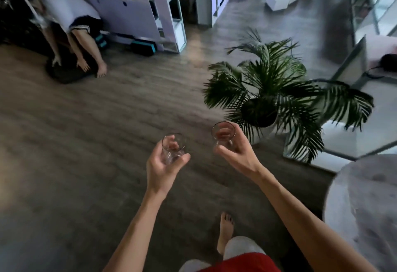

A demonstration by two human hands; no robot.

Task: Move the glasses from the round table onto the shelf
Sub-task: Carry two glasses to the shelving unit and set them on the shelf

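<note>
I carry two clear glasses over the wooden floor. My left hand (pixel 164 164) grips one glass (pixel 173 147) from below, fingers curled round its base. My right hand (pixel 235 150) holds the other glass (pixel 223 133), thumb and fingers wrapped round its lower part. Both glasses stand upright with open rims up. The round table (pixel 365 203) with a pale marbled top lies at the lower right, behind my right arm. A white open shelf unit (pixel 171 11) stands at the back, left of centre, well ahead of both hands.
A potted palm (pixel 270 93) stands just right of my path, close to my right hand. A person (pixel 71 26) bends over a dark cushion on the floor at the far left. Glass panels line the right side. White boxes sit on the floor at the back right.
</note>
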